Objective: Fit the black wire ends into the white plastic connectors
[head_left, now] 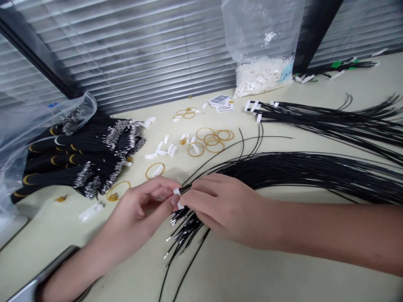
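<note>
My left hand [151,205] pinches a small white plastic connector [177,198] between thumb and fingers. Pressed close against it, my right hand [226,205] has its fingers closed at the connector's right side; a thin black wire seems to be in them, but the fingertips hide it. Beneath the right hand lies a loose bundle of black wires [283,170], with shiny metal terminals [185,230] at the near left ends. The wires run off to the right under and behind my right wrist.
Loose white connectors [161,151] and rubber bands [214,140] are scattered behind my hands. Banded wire bundles [78,155] lie at left. A clear bag of white connectors [264,75] stands by the blinds. Wires with connectors fitted [315,115] lie at right, cards [220,102] at the back.
</note>
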Demonstrator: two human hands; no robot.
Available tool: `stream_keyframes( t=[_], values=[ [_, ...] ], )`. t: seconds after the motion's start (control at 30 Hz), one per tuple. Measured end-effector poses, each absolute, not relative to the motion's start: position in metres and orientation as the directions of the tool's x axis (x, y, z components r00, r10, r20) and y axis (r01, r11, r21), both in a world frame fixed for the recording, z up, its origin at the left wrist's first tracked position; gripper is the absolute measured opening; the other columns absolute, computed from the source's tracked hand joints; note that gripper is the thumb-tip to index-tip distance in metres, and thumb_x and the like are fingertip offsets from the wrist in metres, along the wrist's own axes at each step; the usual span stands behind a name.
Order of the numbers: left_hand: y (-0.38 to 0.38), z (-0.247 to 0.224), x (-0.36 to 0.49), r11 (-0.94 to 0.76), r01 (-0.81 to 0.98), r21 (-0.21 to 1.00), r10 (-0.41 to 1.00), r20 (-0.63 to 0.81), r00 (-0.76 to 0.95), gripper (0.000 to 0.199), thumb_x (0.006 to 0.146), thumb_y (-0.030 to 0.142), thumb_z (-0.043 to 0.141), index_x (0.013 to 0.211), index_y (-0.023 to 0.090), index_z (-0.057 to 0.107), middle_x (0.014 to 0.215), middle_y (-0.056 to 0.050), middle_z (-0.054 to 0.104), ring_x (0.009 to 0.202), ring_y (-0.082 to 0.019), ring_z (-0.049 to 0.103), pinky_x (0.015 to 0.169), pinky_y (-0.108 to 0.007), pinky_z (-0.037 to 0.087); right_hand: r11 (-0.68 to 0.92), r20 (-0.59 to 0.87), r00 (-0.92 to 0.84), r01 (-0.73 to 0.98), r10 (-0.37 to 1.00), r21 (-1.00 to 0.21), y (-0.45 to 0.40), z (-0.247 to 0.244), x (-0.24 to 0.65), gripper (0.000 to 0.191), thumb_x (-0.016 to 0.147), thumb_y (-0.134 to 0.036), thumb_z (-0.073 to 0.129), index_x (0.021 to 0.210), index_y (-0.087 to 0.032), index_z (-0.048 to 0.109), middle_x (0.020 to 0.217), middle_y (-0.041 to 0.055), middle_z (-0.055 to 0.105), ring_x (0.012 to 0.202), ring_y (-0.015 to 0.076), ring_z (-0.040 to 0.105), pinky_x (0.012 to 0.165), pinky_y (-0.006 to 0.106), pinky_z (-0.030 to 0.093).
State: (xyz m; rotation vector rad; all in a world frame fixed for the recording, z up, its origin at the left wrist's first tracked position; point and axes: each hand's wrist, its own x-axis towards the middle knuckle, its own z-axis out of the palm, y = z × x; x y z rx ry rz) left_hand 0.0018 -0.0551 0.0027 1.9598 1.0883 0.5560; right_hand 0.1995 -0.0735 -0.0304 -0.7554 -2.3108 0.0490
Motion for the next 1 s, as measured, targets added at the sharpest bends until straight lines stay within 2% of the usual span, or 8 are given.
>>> stream_keyframes(
  t=[0.1, 0.17, 0.23, 0.33, 0.5, 0.63, 0.77, 1.0],
  values=[
    [-0.050, 0.003, 0.000, -0.251, 0.478, 0.842, 0.879, -0.008, 0.476, 0.012, 0.087, 0.030, 0.054, 0.091, 0.020, 0.058, 0.069, 0.002, 0.062, 0.064, -0.009, 0.056, 0.057, -0.014, 0.045, 0.782, 0.626, -0.504, 0.543, 0.595, -0.306, -0.075, -0.026, 0.200, 0.024, 0.083, -0.006, 0.039, 0.093, -0.008, 0.061, 0.082, 0.0080, 0.055, 0.076, 0.0155, 0.047, 0.072, 0.029, 0.038],
    [-0.049, 0.002, -0.003, -0.254, 0.483, 0.838, 0.892, 0.010, 0.451, 0.013, 0.086, 0.031, 0.055, 0.092, 0.021, 0.059, 0.072, 0.002, 0.063, 0.067, -0.009, 0.057, 0.059, -0.014, 0.045, 0.773, 0.624, -0.487, 0.538, 0.611, -0.336, -0.076, -0.022, 0.201, 0.025, 0.078, -0.008, 0.043, 0.092, -0.009, 0.063, 0.081, 0.0077, 0.053, 0.074, 0.0156, 0.045, 0.071, 0.030, 0.038],
    [-0.048, 0.002, -0.004, -0.258, 0.500, 0.826, 0.897, 0.012, 0.443, 0.012, 0.086, 0.031, 0.056, 0.092, 0.021, 0.059, 0.075, 0.002, 0.064, 0.070, -0.009, 0.058, 0.062, -0.013, 0.046, 0.767, 0.579, -0.530, 0.567, 0.619, -0.301, -0.078, -0.018, 0.203, 0.022, 0.073, -0.012, 0.046, 0.085, -0.012, 0.065, 0.076, 0.0061, 0.052, 0.067, 0.0150, 0.042, 0.066, 0.031, 0.036],
    [-0.048, 0.001, -0.005, -0.254, 0.510, 0.822, 0.897, 0.002, 0.442, 0.012, 0.086, 0.031, 0.056, 0.091, 0.021, 0.059, 0.078, 0.001, 0.065, 0.073, -0.009, 0.059, 0.064, -0.013, 0.046, 0.726, 0.481, -0.586, 0.665, 0.652, -0.175, -0.079, -0.014, 0.205, 0.013, 0.072, -0.019, 0.050, 0.073, -0.016, 0.062, 0.074, 0.0060, 0.051, 0.064, 0.0154, 0.038, 0.062, 0.032, 0.033],
    [-0.047, -0.001, -0.006, -0.251, 0.520, 0.817, 0.892, -0.013, 0.452, 0.014, 0.087, 0.032, 0.055, 0.094, 0.021, 0.057, 0.078, 0.001, 0.064, 0.070, -0.009, 0.057, 0.060, -0.015, 0.044, 0.716, 0.395, -0.627, 0.687, 0.671, -0.124, -0.076, -0.016, 0.206, 0.009, 0.081, -0.015, 0.049, 0.077, -0.015, 0.058, 0.083, 0.0076, 0.050, 0.073, 0.0168, 0.041, 0.067, 0.033, 0.036],
    [-0.046, 0.000, -0.006, -0.244, 0.492, 0.835, 0.889, -0.010, 0.458, 0.014, 0.086, 0.032, 0.055, 0.093, 0.020, 0.056, 0.072, 0.001, 0.060, 0.063, -0.009, 0.052, 0.053, -0.015, 0.040, 0.748, 0.462, -0.641, 0.660, 0.613, -0.077, -0.074, -0.023, 0.205, 0.008, 0.081, -0.007, 0.049, 0.081, -0.013, 0.055, 0.091, 0.0098, 0.048, 0.080, 0.0175, 0.040, 0.073, 0.032, 0.038],
    [-0.044, 0.000, -0.005, -0.210, 0.445, 0.870, 0.880, -0.030, 0.475, 0.015, 0.086, 0.034, 0.056, 0.090, 0.019, 0.056, 0.074, 0.000, 0.062, 0.068, -0.011, 0.056, 0.057, -0.017, 0.042, 0.768, 0.565, -0.621, 0.639, 0.543, -0.036, -0.075, -0.030, 0.201, 0.010, 0.085, -0.006, 0.045, 0.086, -0.010, 0.054, 0.091, 0.0105, 0.050, 0.081, 0.0177, 0.041, 0.073, 0.032, 0.038],
    [-0.044, 0.002, -0.005, -0.131, 0.402, 0.906, 0.878, -0.083, 0.472, 0.015, 0.084, 0.034, 0.059, 0.090, 0.020, 0.056, 0.075, 0.001, 0.062, 0.068, -0.009, 0.054, 0.057, -0.014, 0.040, 0.763, 0.639, -0.506, 0.613, 0.580, -0.207, -0.072, -0.030, 0.198, 0.018, 0.089, -0.011, 0.043, 0.078, -0.009, 0.057, 0.074, 0.0053, 0.052, 0.068, 0.0131, 0.042, 0.066, 0.027, 0.038]
  ],
)
